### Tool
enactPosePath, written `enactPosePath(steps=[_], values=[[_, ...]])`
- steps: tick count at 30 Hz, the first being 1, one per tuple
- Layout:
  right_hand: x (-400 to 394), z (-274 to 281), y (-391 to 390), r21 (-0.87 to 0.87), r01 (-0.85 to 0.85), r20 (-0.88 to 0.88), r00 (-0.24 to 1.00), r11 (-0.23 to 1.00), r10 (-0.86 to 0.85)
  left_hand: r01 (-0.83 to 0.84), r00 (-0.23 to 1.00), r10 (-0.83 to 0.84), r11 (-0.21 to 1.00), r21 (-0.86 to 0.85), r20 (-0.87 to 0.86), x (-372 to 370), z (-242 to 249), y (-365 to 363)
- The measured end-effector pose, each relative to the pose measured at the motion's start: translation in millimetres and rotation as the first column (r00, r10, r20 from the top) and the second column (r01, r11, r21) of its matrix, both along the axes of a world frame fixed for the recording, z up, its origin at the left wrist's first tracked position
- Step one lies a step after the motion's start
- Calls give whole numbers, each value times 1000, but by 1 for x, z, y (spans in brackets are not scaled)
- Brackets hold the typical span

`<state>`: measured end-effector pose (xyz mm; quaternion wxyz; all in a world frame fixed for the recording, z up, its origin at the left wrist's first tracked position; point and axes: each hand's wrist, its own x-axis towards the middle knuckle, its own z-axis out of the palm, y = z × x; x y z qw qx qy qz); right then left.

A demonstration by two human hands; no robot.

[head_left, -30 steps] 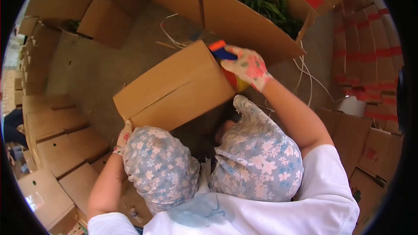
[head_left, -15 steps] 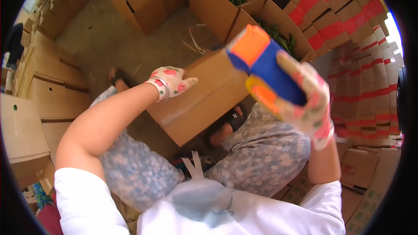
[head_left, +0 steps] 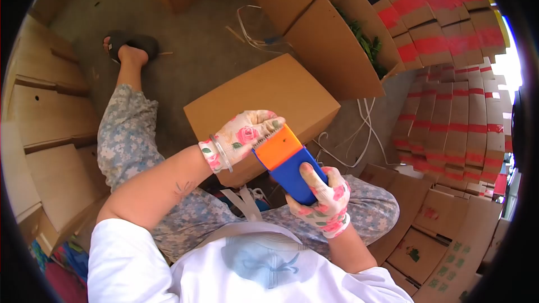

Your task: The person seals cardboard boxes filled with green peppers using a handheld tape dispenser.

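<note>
My right hand (head_left: pixel 324 201), in a floral glove, is wrapped round the blue body of a tape dispenser (head_left: pixel 300 174). Its orange head points up and left and carries a toothed metal edge. Right at that edge is my left hand (head_left: pixel 247 134), in a matching glove, with fingers curled and pressed together. Whatever those fingers pinch is too small to make out. Beyond both hands lies a closed brown cardboard box (head_left: pixel 252 98) on the floor, partly hidden by my left hand and the dispenser.
Open cartons (head_left: pixel 331 45) holding green leaves stand at the back. Stacked boxes with red tape (head_left: pixel 449 129) rise on the right, and plain boxes (head_left: pixel 53 112) line the left. White straps (head_left: pixel 368 129) lie on the floor near the box. My legs (head_left: pixel 126 134) spread around it.
The tape dispenser has come down and left in my right hand, its toothed edge now facing my left hand. My left hand has moved off the box to that edge and its fingers have closed.
</note>
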<state>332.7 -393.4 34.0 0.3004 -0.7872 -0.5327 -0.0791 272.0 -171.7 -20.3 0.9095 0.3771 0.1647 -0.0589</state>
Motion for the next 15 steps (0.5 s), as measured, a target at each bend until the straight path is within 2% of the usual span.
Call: enactPosePath(steps=[1,3,4,5,6,7,8,9,10,11,13,15], values=[[1,-3,5,-53,6,-29,1000,999,-8,-8,1000,8,1000,-11,-1,2,-10,3],[2,3,22,-81,31,-60,998,996,-36,-101,995,100,990,99,9,8,-7,12],[1,8,30,-102,65,-94,993,993,-74,-27,999,21,959,282,26,14,-15,28],[1,13,36,-123,99,-128,985,987,-115,146,989,-76,700,699,-130,25,2,49],[2,18,36,-165,126,-150,977,978,-152,-223,974,-27,18,975,223,27,-39,64],[4,20,32,-171,125,-150,977,977,-151,-283,957,-158,-326,902,243,37,-37,93],[5,27,22,-230,69,-71,994,971,-88,-56,998,-48,-271,961,45,47,-25,117],[8,29,12,-293,15,-2,1000,956,-16,105,994,32,-306,946,-100,61,-34,145],[7,32,-5,-388,71,-10,997,919,-81,119,984,164,-331,936,-67,75,-69,172],[5,33,-18,-478,126,-9,989,869,-148,186,980,137,-349,918,-147,86,-103,200],[5,42,-16,-516,156,-54,975,842,-215,242,970,152,-563,791,-189,108,-148,211],[8,39,-20,-592,184,-106,947,785,-302,229,956,-30,-548,805,-293,120,-211,201]])
